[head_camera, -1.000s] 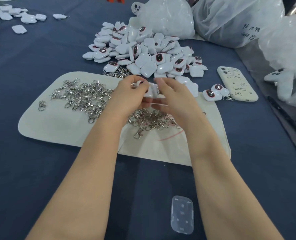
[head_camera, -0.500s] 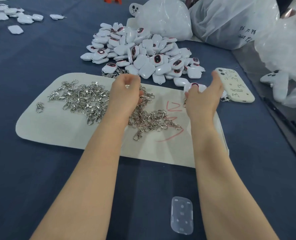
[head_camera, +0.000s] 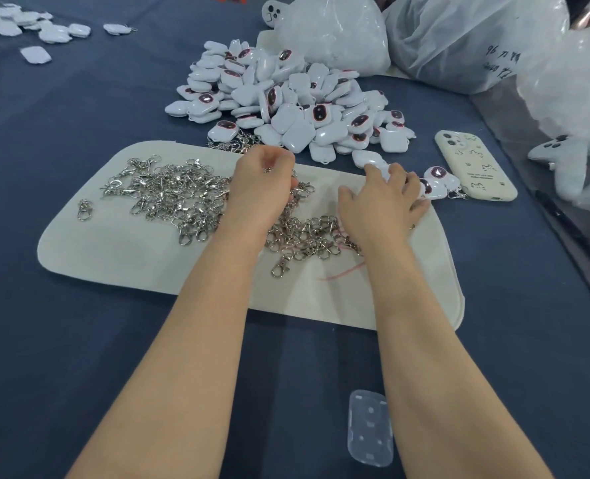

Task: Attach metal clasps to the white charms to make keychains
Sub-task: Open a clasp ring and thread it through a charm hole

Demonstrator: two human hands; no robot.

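the hands are apart over a white mat [head_camera: 114,250] on a blue cloth [head_camera: 79,340]. the left hand [head_camera: 262,184] hangs knuckles up above the clasps [head_camera: 176,198] heaped on the mat, fingers curled in on a clasp [head_camera: 268,170], of which only a glint shows. the right hand [head_camera: 383,202] reaches to the mat's far edge, its bent fingers resting on a charm [head_camera: 366,158], thumb splayed out to the left and clear of it. behind lies the pile [head_camera: 286,98] of white charms, some showing dark pink-rimmed faces. two more charms [head_camera: 438,178] sit just right of the right hand, next to a phone [head_camera: 476,167]. plastic bags [head_camera: 459,39] stand at the back, loose charms [head_camera: 34,55] lie far left, and a clear plastic piece [head_camera: 369,426] lies near the bottom.
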